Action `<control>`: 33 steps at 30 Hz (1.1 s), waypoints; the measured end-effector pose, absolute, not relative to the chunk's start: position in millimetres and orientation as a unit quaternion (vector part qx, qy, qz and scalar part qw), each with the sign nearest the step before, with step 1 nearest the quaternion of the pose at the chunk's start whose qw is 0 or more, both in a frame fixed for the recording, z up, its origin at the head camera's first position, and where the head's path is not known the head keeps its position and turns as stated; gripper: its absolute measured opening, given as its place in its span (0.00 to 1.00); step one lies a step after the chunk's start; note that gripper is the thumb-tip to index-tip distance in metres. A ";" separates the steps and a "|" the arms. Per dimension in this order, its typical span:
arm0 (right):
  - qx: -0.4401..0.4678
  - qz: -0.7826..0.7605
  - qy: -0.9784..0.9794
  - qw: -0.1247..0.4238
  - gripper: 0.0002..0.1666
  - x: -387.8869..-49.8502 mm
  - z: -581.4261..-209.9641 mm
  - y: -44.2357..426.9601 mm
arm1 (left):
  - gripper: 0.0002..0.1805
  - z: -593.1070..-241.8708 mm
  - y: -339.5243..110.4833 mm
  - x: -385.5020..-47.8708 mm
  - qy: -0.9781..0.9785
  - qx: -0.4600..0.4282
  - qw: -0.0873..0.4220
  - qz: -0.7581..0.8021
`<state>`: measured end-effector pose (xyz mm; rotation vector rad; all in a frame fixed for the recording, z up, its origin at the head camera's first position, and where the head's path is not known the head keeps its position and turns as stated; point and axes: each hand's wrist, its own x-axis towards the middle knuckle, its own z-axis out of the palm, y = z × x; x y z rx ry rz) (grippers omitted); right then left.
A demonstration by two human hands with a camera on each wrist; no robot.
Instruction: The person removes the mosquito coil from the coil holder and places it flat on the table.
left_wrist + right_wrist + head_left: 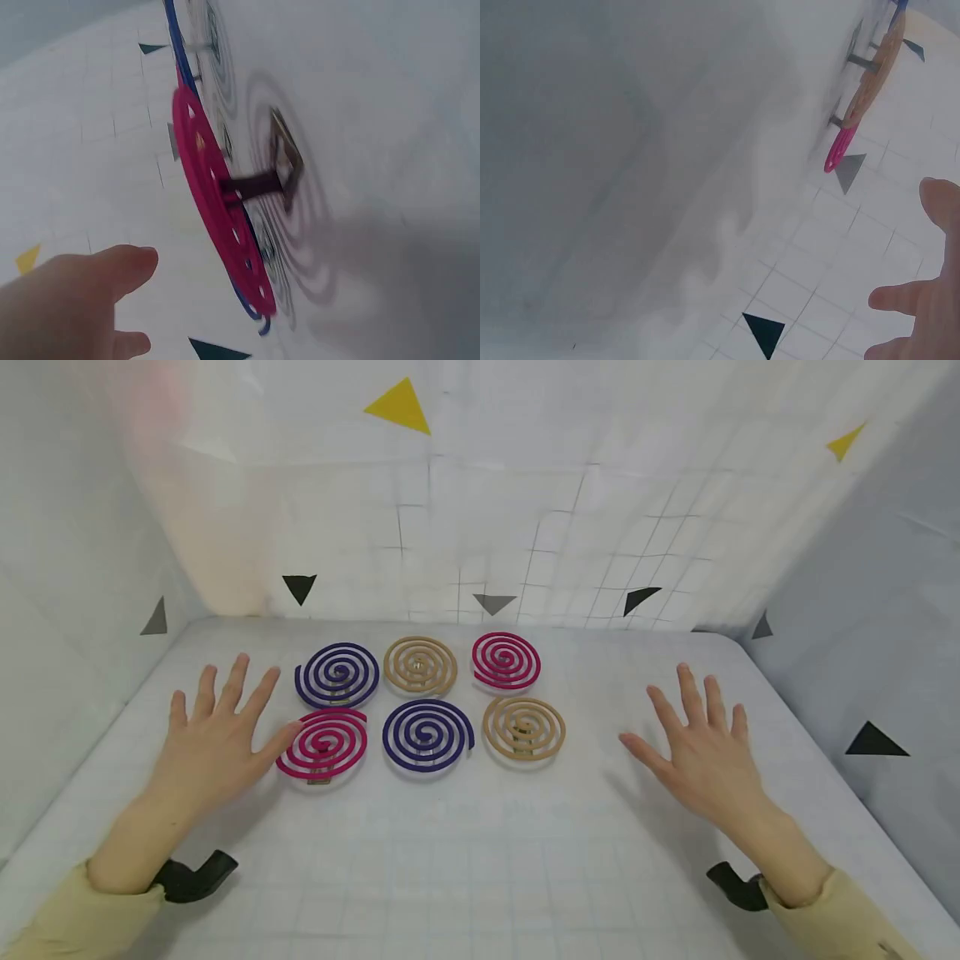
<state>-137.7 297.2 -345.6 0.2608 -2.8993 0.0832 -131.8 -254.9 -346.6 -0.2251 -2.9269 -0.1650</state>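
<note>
Two rows of mosquito coils lie raised on small metal stands. At the back are a dark blue coil (341,673), a tan coil (419,667) and a pink coil (506,658). In front are a pink coil (323,744), a dark blue coil (426,735) and a tan coil (523,725). My left hand (213,752) is spread with nothing in it, its thumb nearest the front pink coil. The left wrist view shows a gap between thumb and coil, and the metal stand (259,184) beneath it. My right hand (708,760) hovers spread and holding nothing, well right of the coils.
A white table (480,868) carries the coils. White sheeting encloses it, with a back wall (300,518) and side walls (862,635) marked by black, grey and yellow triangles. Black straps (197,877) sit at both wrists, by the cream sleeves (840,914).
</note>
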 end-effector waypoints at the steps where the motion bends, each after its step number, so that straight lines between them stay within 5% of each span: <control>1: 0.092 0.031 -0.989 0.115 0.49 -138.0 -344.8 295.0 | 0.45 -346.0 -251.1 -132.0 -0.990 -0.080 0.099 -0.058; 17: 0.117 0.087 -0.981 0.130 0.45 -137.8 -348.9 279.9 | 0.43 -339.2 -195.3 -127.9 -0.978 -0.123 0.078 -0.148; 33: 0.109 0.193 -0.972 0.071 0.43 -135.9 -349.6 263.2 | 0.39 -343.3 -160.6 -123.5 -0.958 -0.157 0.090 -0.221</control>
